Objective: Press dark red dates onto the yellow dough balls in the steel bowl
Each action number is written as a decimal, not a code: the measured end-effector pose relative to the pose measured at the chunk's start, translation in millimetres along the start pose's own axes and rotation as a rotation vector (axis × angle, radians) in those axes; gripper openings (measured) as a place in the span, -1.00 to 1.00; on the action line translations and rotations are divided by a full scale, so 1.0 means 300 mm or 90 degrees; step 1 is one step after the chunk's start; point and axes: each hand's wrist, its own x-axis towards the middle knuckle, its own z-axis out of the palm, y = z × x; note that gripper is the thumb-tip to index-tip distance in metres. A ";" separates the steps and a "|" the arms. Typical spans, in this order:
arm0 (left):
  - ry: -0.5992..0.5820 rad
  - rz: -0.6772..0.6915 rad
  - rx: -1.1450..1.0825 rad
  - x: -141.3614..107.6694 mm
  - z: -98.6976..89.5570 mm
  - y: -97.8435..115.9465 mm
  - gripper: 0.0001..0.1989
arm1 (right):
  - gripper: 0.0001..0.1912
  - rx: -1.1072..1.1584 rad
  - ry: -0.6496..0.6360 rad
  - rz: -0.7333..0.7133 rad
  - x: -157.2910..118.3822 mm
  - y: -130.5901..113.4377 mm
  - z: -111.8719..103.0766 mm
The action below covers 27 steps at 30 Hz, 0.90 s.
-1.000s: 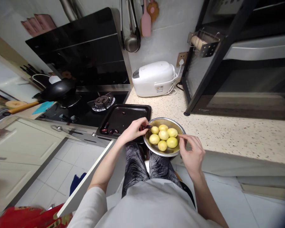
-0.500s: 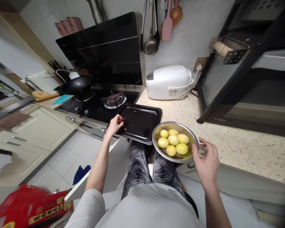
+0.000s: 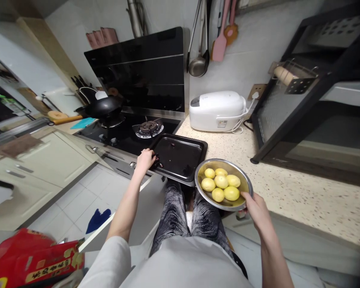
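Note:
My right hand (image 3: pixel 255 204) grips the right rim of a round steel bowl (image 3: pixel 249 176), thumb on the inside. Several yellow lemons (image 3: pixel 221 181) lie in the bowl, which sits at the counter's front edge. My left hand (image 3: pixel 146 159) is at the left front corner of a black baking tray (image 3: pixel 183 154), its fingers curled downward. Small dark reddish pieces (image 3: pixel 158 162) show right beside those fingertips; their kind is too small to tell. Whatever is inside the left fingers is hidden. One more small dark piece (image 3: pixel 172 145) lies farther back on the tray.
Behind the tray are a gas burner (image 3: pixel 148 128) and a black wok (image 3: pixel 105 107). A white rice cooker (image 3: pixel 217 112) stands at the wall, a black rack (image 3: pixel 267 132) to the right. Below left, an open drawer front (image 3: pixel 108 228) sticks out above a red bag (image 3: pixel 39 256).
My right hand has closed onto the bowl's rim from beside it. My left fingers have turned down at the tray, and more dark pieces show there. The view has shifted slightly.

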 end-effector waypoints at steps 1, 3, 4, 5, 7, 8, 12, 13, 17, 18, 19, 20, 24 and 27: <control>0.002 0.001 0.009 0.000 -0.003 0.005 -0.90 | -0.69 -0.003 0.009 0.000 -0.005 -0.014 0.002; 0.014 0.008 0.021 0.004 -0.005 0.025 -0.85 | -0.71 -0.010 0.022 -0.013 -0.011 -0.035 0.002; 0.022 0.020 0.023 0.009 -0.002 0.040 -0.80 | -0.72 -0.013 0.026 -0.022 -0.012 -0.041 0.001; 0.031 0.038 0.021 0.018 0.003 0.060 -0.74 | -0.72 -0.018 0.029 -0.030 -0.011 -0.045 -0.001; 0.040 0.096 0.006 0.048 0.023 0.112 -0.64 | -0.71 -0.029 0.035 -0.045 -0.008 -0.046 -0.003; 0.034 0.134 -0.007 0.071 0.036 0.141 -0.60 | -0.71 -0.034 0.036 -0.052 -0.006 -0.045 -0.004; -0.024 0.241 -0.047 0.195 0.082 0.245 -0.60 | -0.68 -0.042 0.020 -0.067 -0.003 -0.038 -0.004; -0.034 0.245 -0.049 0.226 0.087 0.260 -0.62 | -0.68 -0.042 0.015 -0.068 -0.003 -0.036 -0.003; -0.048 0.225 -0.030 0.299 0.073 0.255 -0.75 | -0.68 -0.028 0.021 -0.069 -0.005 -0.034 0.002; -0.048 0.215 -0.020 0.297 0.064 0.239 -0.77 | -0.68 -0.023 0.024 -0.066 -0.005 -0.033 0.004; -0.046 0.204 -0.008 0.288 0.053 0.218 -0.78 | -0.68 -0.021 0.026 -0.063 -0.006 -0.034 0.005; -0.044 0.191 0.006 0.272 0.041 0.194 -0.78 | -0.68 -0.020 0.027 -0.062 -0.006 -0.034 0.007; -0.041 0.127 0.072 0.181 -0.009 0.093 -0.78 | -0.72 -0.004 0.043 -0.080 -0.017 -0.042 0.018; -0.061 0.114 0.094 0.141 -0.021 0.024 -0.77 | -0.75 -0.013 0.050 -0.097 -0.029 -0.056 0.027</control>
